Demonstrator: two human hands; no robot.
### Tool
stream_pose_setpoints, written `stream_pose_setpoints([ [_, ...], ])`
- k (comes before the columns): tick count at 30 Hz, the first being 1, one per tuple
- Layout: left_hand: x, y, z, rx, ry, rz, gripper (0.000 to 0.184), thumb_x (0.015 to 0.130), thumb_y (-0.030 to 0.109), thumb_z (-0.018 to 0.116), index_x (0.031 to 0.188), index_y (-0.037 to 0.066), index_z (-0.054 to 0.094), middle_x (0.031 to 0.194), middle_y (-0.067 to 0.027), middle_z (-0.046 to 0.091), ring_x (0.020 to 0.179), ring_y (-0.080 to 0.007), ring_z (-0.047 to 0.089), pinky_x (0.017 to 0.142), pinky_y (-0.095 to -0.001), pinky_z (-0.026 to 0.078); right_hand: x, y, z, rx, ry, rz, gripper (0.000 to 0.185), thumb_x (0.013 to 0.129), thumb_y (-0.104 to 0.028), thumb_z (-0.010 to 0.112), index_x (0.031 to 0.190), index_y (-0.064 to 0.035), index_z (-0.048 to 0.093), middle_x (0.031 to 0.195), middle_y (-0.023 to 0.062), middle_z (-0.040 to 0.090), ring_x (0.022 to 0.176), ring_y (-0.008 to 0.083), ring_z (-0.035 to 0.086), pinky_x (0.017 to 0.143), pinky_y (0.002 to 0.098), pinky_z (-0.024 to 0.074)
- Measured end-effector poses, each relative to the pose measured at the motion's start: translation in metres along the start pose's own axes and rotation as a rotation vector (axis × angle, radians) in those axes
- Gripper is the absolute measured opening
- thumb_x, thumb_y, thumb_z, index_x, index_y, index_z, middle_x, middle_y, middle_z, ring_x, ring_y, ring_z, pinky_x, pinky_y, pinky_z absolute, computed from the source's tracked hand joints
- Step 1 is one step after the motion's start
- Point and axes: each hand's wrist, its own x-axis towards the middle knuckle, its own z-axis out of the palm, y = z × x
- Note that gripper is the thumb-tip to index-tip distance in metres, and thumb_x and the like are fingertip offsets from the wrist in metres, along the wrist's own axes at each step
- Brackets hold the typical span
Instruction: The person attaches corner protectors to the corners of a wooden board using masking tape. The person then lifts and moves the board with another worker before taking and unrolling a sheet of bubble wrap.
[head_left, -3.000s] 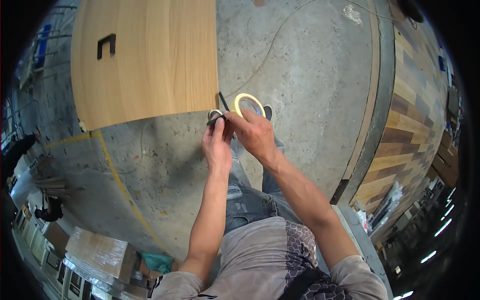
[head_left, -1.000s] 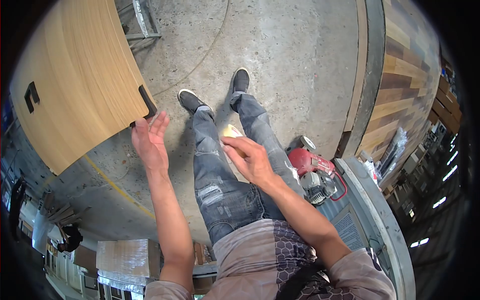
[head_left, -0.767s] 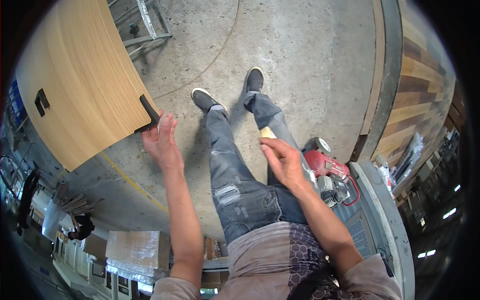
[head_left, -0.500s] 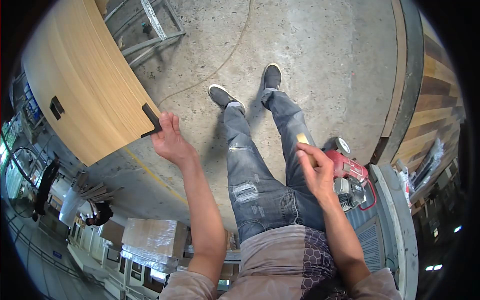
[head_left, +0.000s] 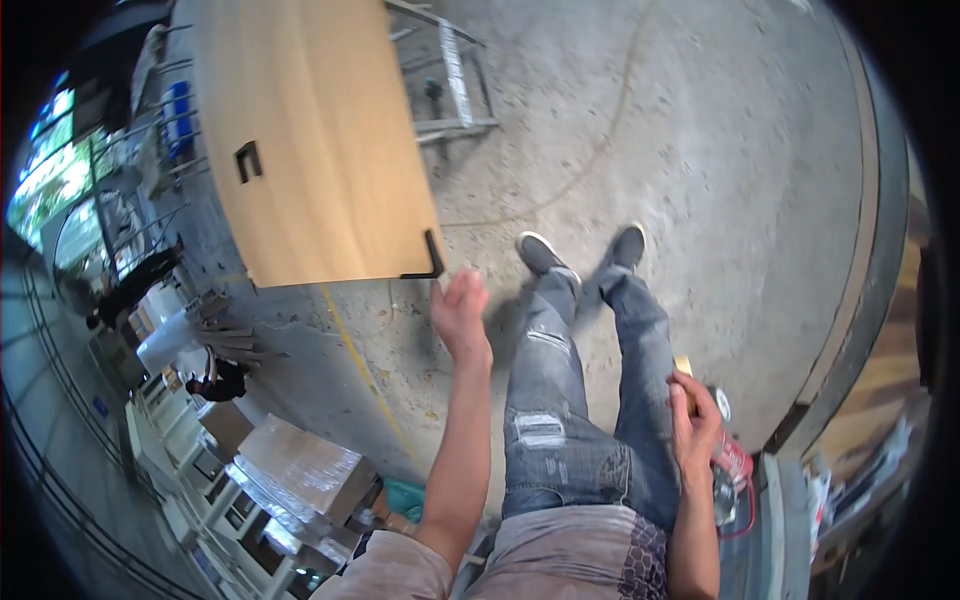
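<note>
Rectangular wood-grain panel [head_left: 320,200]: light tan, faint lengthwise streaks. Black L-shaped corner piece [head_left: 435,262] and black U-shaped piece [head_left: 254,160]: uniform colour. Pale-yellow tape roll [head_left: 683,364]: visible portion plain. Blue-grey denim jeans [head_left: 560,400]: whitish faded patches. Beige-grey fabric shirt [head_left: 560,550]: dark hexagon pattern at one side. Grey concrete floor [head_left: 740,150]: straight yellow line [head_left: 354,352].

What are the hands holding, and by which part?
The right hand seems to hold a yellow thing; one edge shows, but the gripped part is hidden. The left hand is by the black corner piece; whether it grips cannot be told.
</note>
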Motion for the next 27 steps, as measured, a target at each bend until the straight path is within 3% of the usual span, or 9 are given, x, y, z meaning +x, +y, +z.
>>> stream_pose_setpoints([
  [1, -0.010, 0.004, -0.013, 0.045, 0.039, -0.034, 0.057, 0.094, 0.016, 0.076, 0.140, 0.000, 0.047, 0.111, -0.0055, 0.064, 0.103, -0.0142, 0.063, 0.096, -0.0371, 0.055, -0.002, -0.009, -0.005, 0.007, 0.004, 0.036, 0.022, 0.100, -0.010, 0.066, 0.117, 0.0026, 0.072, 0.105, 0.0105, 0.074, 0.089, 0.0143, 0.068, 0.083, 0.0271, 0.0530],
  [5, 0.035, 0.038, -0.092, 0.182, 0.260, 0.460, 0.056, 0.095, 0.012, 0.074, 0.141, -0.005, 0.048, 0.111, -0.0073, 0.064, 0.095, -0.0141, 0.061, 0.085, -0.0266, 0.051, -0.009, -0.012, -0.010, 0.073, 0.087, -0.016, 0.024, 0.102, -0.012, 0.063, 0.120, 0.0016, 0.071, 0.104, 0.0087, 0.072, 0.077, 0.0094, 0.061, 0.072, 0.0241, 0.0512],
  [8, 0.115, 0.142, -0.095, 0.451, 0.223, 0.608, 0.040, 0.098, 0.015, 0.070, 0.129, -0.006, 0.060, 0.114, -0.0099, 0.068, 0.104, -0.0161, 0.063, 0.093, -0.0301, 0.051, -0.011, -0.017, -0.004, 0.079, 0.090, -0.016, 0.024, 0.103, -0.012, 0.062, 0.121, 0.0016, 0.071, 0.103, 0.0080, 0.072, 0.078, 0.0100, 0.061, 0.072, 0.0248, 0.0515],
  [10, 0.196, 0.189, -0.086, 0.571, 0.147, 0.834, 0.044, 0.097, 0.027, 0.071, 0.127, -0.004, 0.064, 0.114, -0.0151, 0.070, 0.109, -0.0225, 0.065, 0.094, -0.0358, 0.051, -0.010, -0.035, 0.010, 0.056, 0.058, -0.004, 0.025, 0.103, -0.013, 0.061, 0.121, 0.0023, 0.070, 0.103, 0.0081, 0.072, 0.079, 0.0104, 0.062, 0.073, 0.0248, 0.0520],
  [13, 0.302, 0.235, -0.059, 0.755, 0.335, 0.929, 0.053, 0.090, 0.029, 0.076, 0.131, -0.002, 0.063, 0.121, -0.0220, 0.070, 0.113, -0.0326, 0.067, 0.095, -0.0395, 0.052, -0.001, -0.051, 0.041, 0.060, 0.000, -0.046, 0.025, 0.103, -0.013, 0.061, 0.121, 0.0025, 0.069, 0.103, 0.0082, 0.072, 0.080, 0.0107, 0.062, 0.074, 0.0250, 0.0522],
  [15, 0.350, 0.238, -0.051, 0.829, 0.426, 0.918, 0.049, 0.088, 0.028, 0.078, 0.126, -0.001, 0.068, 0.112, -0.0213, 0.073, 0.104, -0.0324, 0.071, 0.091, -0.0393, 0.054, -0.008, -0.061, 0.062, 0.074, -0.061, -0.043, 0.025, 0.103, -0.013, 0.062, 0.121, 0.0024, 0.070, 0.103, 0.0081, 0.072, 0.080, 0.0109, 0.063, 0.074, 0.0254, 0.0525],
  [18, 0.337, 0.243, -0.041, 0.637, 0.273, 0.728, 0.043, 0.087, 0.028, 0.079, 0.118, -0.001, 0.073, 0.103, -0.0180, 0.077, 0.096, -0.0289, 0.074, 0.088, -0.0377, 0.056, -0.017, -0.067, 0.069, 0.044, -0.193, 0.035, 0.025, 0.103, -0.014, 0.063, 0.122, 0.0013, 0.070, 0.104, 0.0070, 0.073, 0.082, 0.0111, 0.064, 0.076, 0.0258, 0.0528],
  [23, 0.265, 0.218, -0.032, 0.474, 0.009, 0.693, 0.028, 0.091, 0.016, 0.076, 0.113, -0.002, 0.075, 0.094, -0.0086, 0.077, 0.089, -0.0136, 0.072, 0.081, -0.0266, 0.054, -0.005, -0.082, 0.072, 0.038, -0.159, 0.048, 0.025, 0.102, -0.015, 0.064, 0.122, 0.0006, 0.070, 0.104, 0.0051, 0.072, 0.082, 0.0102, 0.064, 0.076, 0.0249, 0.0518],
  [27, 0.185, 0.226, -0.045, 0.387, 0.085, 1.005, 0.019, 0.093, 0.006, 0.072, 0.110, -0.002, 0.074, 0.093, -0.0054, 0.072, 0.088, -0.0134, 0.067, 0.081, -0.0245, 0.052, 0.009, -0.079, 0.058, 0.088, -0.216, 0.004, 0.027, 0.102, -0.012, 0.064, 0.126, 0.0006, 0.067, 0.107, 0.0052, 0.071, 0.084, 0.0110, 0.064, 0.077, 0.0257, 0.0523],
])
